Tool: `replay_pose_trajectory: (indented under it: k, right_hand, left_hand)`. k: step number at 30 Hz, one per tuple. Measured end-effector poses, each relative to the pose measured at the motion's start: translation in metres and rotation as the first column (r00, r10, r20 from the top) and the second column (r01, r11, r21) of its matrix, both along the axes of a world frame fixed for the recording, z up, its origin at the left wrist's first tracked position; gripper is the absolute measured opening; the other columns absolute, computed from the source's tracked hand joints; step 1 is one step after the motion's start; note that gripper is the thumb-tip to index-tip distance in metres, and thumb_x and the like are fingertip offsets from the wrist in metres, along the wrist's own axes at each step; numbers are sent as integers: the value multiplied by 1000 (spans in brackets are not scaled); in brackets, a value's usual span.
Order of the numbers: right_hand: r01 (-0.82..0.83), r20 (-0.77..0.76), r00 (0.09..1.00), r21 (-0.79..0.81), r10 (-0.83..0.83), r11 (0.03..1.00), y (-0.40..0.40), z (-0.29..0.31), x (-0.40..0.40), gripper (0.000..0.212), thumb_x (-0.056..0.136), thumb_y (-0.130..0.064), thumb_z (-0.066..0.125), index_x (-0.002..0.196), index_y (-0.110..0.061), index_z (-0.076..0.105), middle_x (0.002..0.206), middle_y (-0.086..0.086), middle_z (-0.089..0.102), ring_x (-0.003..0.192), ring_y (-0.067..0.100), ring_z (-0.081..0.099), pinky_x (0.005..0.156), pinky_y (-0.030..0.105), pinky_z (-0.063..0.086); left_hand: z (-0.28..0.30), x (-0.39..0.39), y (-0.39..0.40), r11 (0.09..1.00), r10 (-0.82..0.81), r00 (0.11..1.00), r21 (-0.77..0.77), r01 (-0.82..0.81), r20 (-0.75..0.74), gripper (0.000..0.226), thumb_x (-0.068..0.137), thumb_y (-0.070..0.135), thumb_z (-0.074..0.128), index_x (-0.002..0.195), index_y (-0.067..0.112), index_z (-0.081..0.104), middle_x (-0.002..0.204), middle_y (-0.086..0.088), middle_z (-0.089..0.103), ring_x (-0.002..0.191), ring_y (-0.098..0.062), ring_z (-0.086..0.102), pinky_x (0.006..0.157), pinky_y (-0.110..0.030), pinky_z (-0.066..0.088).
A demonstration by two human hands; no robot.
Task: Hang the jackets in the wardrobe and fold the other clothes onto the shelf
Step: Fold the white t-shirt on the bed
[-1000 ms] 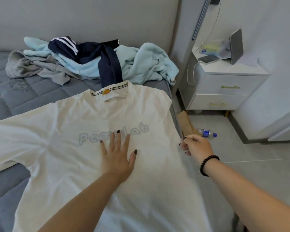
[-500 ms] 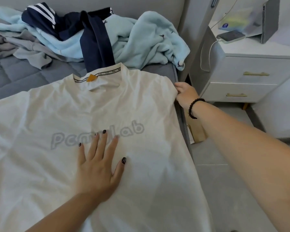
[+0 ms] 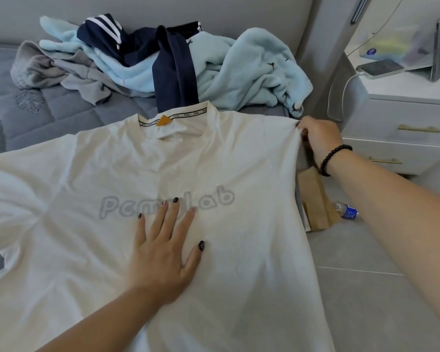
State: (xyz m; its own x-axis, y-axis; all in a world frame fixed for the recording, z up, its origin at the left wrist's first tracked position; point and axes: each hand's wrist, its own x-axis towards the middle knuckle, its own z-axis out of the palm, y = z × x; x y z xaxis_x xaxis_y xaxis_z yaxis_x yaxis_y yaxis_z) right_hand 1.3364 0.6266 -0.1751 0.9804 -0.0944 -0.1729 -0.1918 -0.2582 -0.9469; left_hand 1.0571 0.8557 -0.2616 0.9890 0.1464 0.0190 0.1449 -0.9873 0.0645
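A large white T-shirt [image 3: 239, 161] with grey lettering lies spread face-up on the grey quilted bed [image 3: 48, 110]. My left hand [image 3: 164, 252] presses flat on its chest, fingers straight and spread. My right hand [image 3: 318, 135] pinches the shirt's right shoulder seam at the bed's edge, lifting the fabric slightly. Behind the collar lies a heap of other clothes: a light blue fleece garment [image 3: 239, 69], a navy jacket with white stripes [image 3: 150, 47] and a grey garment [image 3: 61, 69].
A white nightstand [image 3: 404, 118] with a phone [image 3: 380, 68] on a charging cable stands right of the bed. On the tiled floor [image 3: 366, 250] beside the bed are a brown paper bag [image 3: 315, 199] and a plastic bottle [image 3: 347, 212].
My right hand went from the shirt's side hem up to its right shoulder and now pinches the seam there. My left hand stayed pressed on the chest.
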Motion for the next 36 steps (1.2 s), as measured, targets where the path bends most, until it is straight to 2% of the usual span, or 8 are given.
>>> replay_pose_trajectory:
  k: [4,8,13,16,20,25,33,36]
  right_hand:
    - [282,-68,959,113,-276,953,-15,4,2,25,84,-25,53,63,-19,42,68,-1,51,61,18,45,55,26,36]
    - [243,-336,935,373,-114,896,-21,-20,-16,27,94,-2,36,112,-14,53,103,2,60,81,18,56,61,30,47]
    - [-213,-230,953,-38,199,976,-29,-34,-18,76,76,23,48,143,-12,39,110,2,59,82,18,56,59,28,45]
    - [-335,-252,928,-245,274,910,-29,-30,-10,97,76,13,59,152,-27,14,140,5,43,116,26,50,78,36,51]
    - [-477,-228,878,-493,421,728,-28,-23,-3,104,78,7,62,152,-28,-3,156,-2,21,130,23,40,93,33,45]
    - [-520,-176,817,-636,550,570,-31,-19,8,47,77,-12,75,120,-21,59,120,0,60,102,14,54,81,27,42]
    - [-567,-322,824,-468,466,678,-69,-24,12,17,71,-17,81,84,-21,71,94,3,68,87,19,60,80,34,51]
    - [-234,-162,964,-121,213,965,-80,-25,12,8,79,-13,73,79,-12,65,83,6,63,80,20,57,69,29,49]
  left_hand:
    - [0,0,-1,1000,2,1000,-6,-2,-2,68,93,59,23,154,29,22,162,-1,14,150,-21,8,118,-54,11]
    - [-1,-1,1,1000,11,1000,-6,-12,-11,67,93,59,20,154,30,18,162,-1,12,150,-21,6,118,-55,12]
    - [-2,-1,1,1000,2,1000,-6,-2,2,67,93,59,23,154,29,22,161,-2,18,149,-22,12,118,-54,12]
    - [-1,-1,2,1000,5,1000,-8,-5,10,67,93,58,23,153,29,23,161,-2,18,149,-22,13,118,-55,13]
    - [0,0,0,1000,7,1000,-11,-7,-5,68,92,59,21,154,31,19,161,-1,14,150,-20,8,119,-54,11]
    - [-1,0,0,1000,17,1000,-23,-17,-11,68,92,61,17,154,33,14,162,1,7,150,-18,2,120,-52,5]
    - [2,-1,-1,999,12,1000,-49,-12,-15,68,92,61,16,155,33,13,162,2,7,150,-18,1,120,-52,4]
    - [1,-2,0,998,8,1000,-66,-8,-10,68,92,61,17,154,34,12,162,3,6,150,-17,-2,120,-51,1]
